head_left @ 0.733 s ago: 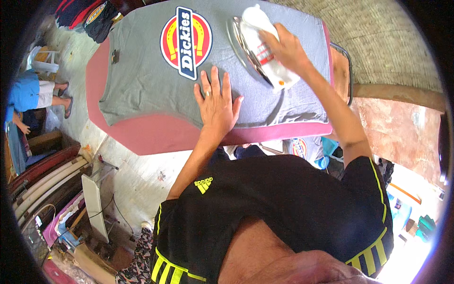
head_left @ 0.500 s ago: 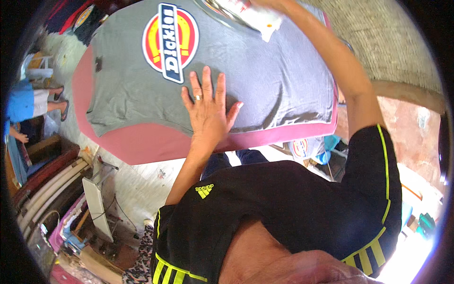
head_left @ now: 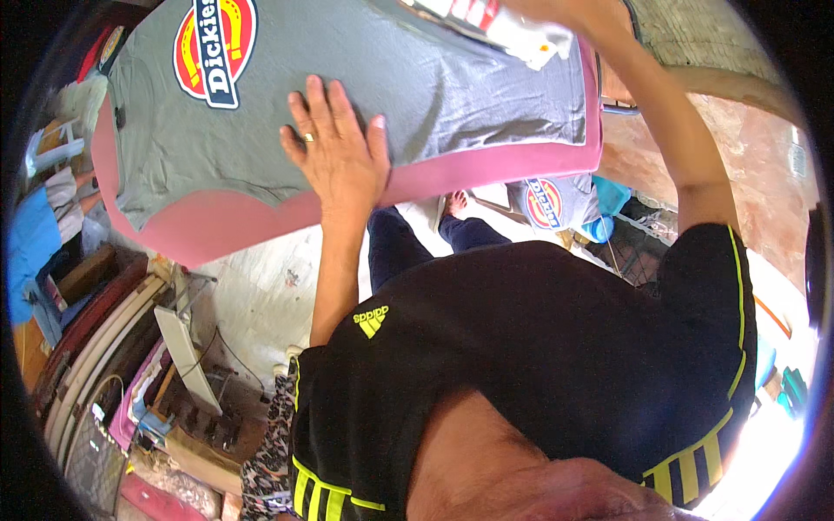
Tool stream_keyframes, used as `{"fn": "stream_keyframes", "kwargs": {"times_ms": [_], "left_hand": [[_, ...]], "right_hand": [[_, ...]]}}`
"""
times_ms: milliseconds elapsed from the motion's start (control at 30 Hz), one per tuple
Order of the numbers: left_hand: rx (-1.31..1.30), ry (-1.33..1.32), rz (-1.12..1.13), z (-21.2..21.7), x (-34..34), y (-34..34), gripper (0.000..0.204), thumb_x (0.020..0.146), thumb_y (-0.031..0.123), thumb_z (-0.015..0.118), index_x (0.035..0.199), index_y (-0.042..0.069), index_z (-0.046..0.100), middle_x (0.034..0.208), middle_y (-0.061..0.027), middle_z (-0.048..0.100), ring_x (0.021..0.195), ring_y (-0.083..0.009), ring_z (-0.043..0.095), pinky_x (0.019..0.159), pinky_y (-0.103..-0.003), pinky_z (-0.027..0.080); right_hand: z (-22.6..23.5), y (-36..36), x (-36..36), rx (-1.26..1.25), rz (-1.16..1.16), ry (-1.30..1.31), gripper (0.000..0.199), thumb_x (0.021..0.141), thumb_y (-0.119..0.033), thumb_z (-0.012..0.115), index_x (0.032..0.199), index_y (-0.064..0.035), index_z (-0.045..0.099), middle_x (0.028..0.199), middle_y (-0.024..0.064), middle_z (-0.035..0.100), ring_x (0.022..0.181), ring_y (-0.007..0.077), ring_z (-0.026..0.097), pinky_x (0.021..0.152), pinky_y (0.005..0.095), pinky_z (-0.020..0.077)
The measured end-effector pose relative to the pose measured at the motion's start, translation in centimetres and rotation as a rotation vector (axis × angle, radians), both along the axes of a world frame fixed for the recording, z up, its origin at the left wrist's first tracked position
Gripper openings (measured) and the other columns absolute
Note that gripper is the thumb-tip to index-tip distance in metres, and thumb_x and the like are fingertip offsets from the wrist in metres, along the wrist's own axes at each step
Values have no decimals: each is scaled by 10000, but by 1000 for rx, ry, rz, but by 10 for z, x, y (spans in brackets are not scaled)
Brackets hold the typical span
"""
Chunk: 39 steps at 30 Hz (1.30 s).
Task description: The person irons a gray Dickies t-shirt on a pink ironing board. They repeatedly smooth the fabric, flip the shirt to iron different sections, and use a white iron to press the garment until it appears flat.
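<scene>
A grey T-shirt (head_left: 452, 95) lies spread over a board with a pink cover (head_left: 217, 233). Its print is a round red and yellow emblem (head_left: 239, 39) crossed by a dark band with pale lettering. Flat on the cloth rests my left hand (head_left: 334, 143), fingers stretched out, a ring on one of them; it holds nothing. At the top edge my right hand (head_left: 552, 10) is partly cut off, gripping a clothes iron (head_left: 486, 24) with a white body and a shiny metal base. The iron sits on the shirt; its far part and my fingertips are out of view.
Another grey garment with the same emblem (head_left: 545, 204) hangs below the board near my legs. At left are a person in blue (head_left: 35, 234), stacked boards (head_left: 95, 339) and a pale narrow panel (head_left: 184, 352). A patterned garment (head_left: 268, 434) is at lower left.
My view has shifted, so the board and shirt appear farther left and higher. The left hand stays flat on the cloth. The iron appears slightly farther right along the shirt.
</scene>
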<state>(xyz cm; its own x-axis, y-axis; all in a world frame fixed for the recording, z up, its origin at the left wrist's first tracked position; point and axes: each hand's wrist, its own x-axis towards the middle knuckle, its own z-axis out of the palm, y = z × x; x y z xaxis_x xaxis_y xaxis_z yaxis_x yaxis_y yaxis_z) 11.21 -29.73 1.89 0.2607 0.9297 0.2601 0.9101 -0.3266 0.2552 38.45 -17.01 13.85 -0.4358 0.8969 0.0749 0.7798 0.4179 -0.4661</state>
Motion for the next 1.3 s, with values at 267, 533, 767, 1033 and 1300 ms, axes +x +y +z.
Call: {"fn": "stream_keyframes", "kwargs": {"times_ms": [267,533,767,1033,1300], "left_hand": [[119,157,355,-18,-43,-13,669,968,520,437,1439,45,446,1522,-222,363,1397,-465,312,1096,-634,220],[179,139,381,-28,-53,-7,652,977,546,397,1452,103,453,1521,-197,388,1401,-429,338,1119,-565,247],[189,128,373,-31,-48,-9,665,973,565,382,1457,114,450,1530,-184,382,1410,-413,331,1123,-559,245],[196,159,411,-31,-42,-10,654,980,558,368,1471,129,422,1538,-174,370,1415,-407,327,1124,-559,248],[241,111,361,-32,-49,-9,590,982,494,411,1415,102,499,1491,-195,431,1384,-427,368,1101,-567,273]], "right_hand": [[-18,-122,26,-88,269,-205,450,958,-362,591,1264,-35,546,960,215,629,871,376,606,777,438,478],[-11,-64,-22,-102,595,-11,437,957,-440,525,1014,-13,595,889,268,635,861,468,597,777,525,462],[-18,-120,102,-139,362,-158,569,984,-507,461,1200,13,542,1107,278,592,1075,423,568,913,492,452],[-16,-155,147,-306,74,-129,502,982,-393,548,1325,-29,507,1240,180,586,1136,278,564,975,367,450],[-9,-88,-7,-72,521,-61,451,955,-462,525,993,-16,580,874,252,637,815,452,604,752,528,461]]}}
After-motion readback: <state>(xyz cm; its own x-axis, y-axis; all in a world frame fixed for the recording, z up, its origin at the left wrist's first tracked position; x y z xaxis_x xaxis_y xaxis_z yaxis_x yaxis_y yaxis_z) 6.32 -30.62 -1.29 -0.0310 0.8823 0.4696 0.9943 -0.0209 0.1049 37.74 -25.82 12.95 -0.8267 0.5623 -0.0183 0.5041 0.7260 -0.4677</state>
